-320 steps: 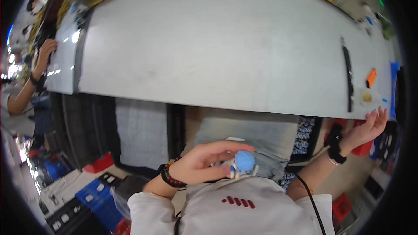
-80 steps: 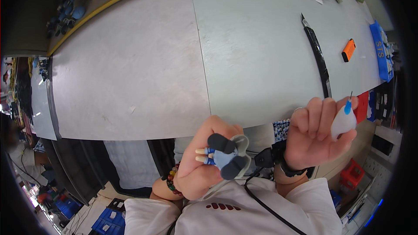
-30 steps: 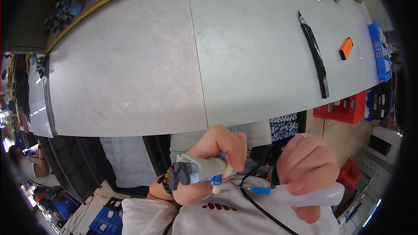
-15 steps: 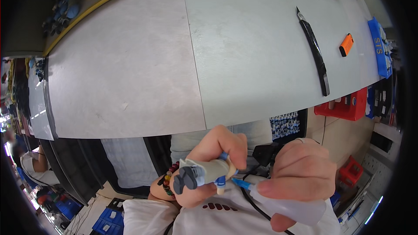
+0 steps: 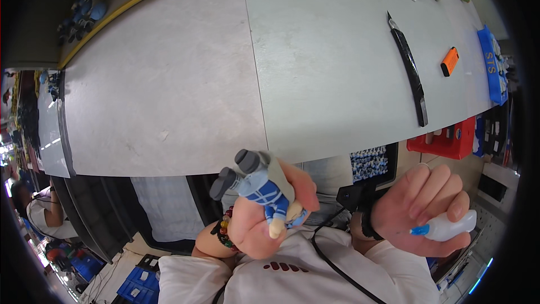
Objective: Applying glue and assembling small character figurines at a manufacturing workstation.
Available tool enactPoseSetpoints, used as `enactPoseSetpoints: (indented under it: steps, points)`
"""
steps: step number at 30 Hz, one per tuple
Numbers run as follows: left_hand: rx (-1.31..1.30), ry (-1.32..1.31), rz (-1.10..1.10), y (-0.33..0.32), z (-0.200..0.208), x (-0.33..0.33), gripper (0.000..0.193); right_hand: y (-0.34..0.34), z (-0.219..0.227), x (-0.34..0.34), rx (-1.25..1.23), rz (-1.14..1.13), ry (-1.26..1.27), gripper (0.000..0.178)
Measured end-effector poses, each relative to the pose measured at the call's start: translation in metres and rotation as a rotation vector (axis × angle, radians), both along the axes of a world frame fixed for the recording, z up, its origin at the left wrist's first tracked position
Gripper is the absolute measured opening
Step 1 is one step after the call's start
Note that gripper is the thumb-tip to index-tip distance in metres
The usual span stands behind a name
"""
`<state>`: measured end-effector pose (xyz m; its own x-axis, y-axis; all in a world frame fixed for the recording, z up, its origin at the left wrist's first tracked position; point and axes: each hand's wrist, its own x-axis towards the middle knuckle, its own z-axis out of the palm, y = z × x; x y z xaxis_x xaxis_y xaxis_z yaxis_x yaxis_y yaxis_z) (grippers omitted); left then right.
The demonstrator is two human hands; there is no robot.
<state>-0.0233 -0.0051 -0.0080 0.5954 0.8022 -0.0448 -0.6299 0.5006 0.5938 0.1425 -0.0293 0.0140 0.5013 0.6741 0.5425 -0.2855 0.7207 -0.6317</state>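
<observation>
Left hand, lower centre, is wrapped round the figure, tilted feet-up; right hand, lower right, is curled round the bottle, nozzle aimed left. Looks like a bottle-on-figure step tbh; any dab needs the nozzle brought over, they're well apart.

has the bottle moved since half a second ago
Yes, the bottle moved right and up in the picture: its body was left of the near end of the knife, now right of it.
</observation>
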Motion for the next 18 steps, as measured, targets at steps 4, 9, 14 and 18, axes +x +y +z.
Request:
enactPoseSetpoints:
  steps: [4,9,14,18]
  points:
    - [-0.083,-0.071,-0.027,0.002,0.003,0.002,0.024,0.001,-0.003,0.003,0.002,0.038,-0.005,0.033]
    - [-0.015,0.237,0.098,0.000,0.007,0.011,0.043,0.001,-0.003,0.005,-0.061,0.068,-0.021,0.034]
    - [0.028,-0.087,-0.017,0.000,-0.011,-0.001,0.025,0.000,-0.003,0.006,-0.088,0.064,0.007,0.038]
    - [0.073,-0.058,-0.044,0.001,-0.009,-0.003,0.024,0.001,-0.005,0.008,-0.099,0.072,-0.014,0.038]
